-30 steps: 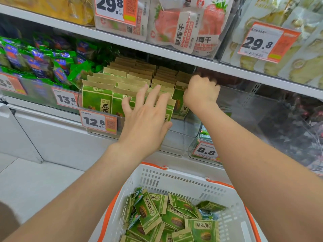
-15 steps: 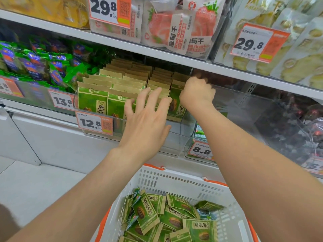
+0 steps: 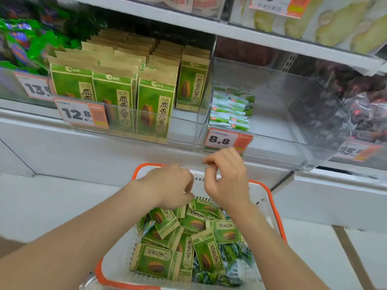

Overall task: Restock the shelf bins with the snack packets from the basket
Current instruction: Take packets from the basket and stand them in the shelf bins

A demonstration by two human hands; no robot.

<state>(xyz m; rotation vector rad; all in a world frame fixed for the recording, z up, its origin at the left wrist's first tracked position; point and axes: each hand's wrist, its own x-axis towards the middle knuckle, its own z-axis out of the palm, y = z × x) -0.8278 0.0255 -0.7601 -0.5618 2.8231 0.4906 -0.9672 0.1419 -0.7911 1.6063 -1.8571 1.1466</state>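
Note:
A white basket with an orange rim (image 3: 274, 210) sits below the shelf and holds several green-and-kraft snack packets (image 3: 206, 255) in a loose pile. The same kind of packets (image 3: 155, 103) stand upright in rows in a clear shelf bin (image 3: 186, 132) tagged 12.8. My left hand (image 3: 169, 185) hovers over the basket's far end, fingers curled downward just above the top packets, with nothing visibly in it. My right hand (image 3: 227, 176) is beside it, slightly higher, fingers loosely curled and empty. The right-hand row in the bin sits further back than the others.
To the right is a clear bin (image 3: 272, 122) tagged 8.8 with small green-and-white packets (image 3: 230, 109) at its left side. Green-and-blue bags (image 3: 23, 42) fill the bin at left, dark bags (image 3: 356, 109) the one at far right. A higher shelf (image 3: 251, 36) overhangs.
Both hands have left the shelf bin and dropped to just above the basket. The view has tilted downward, showing more of the basket.

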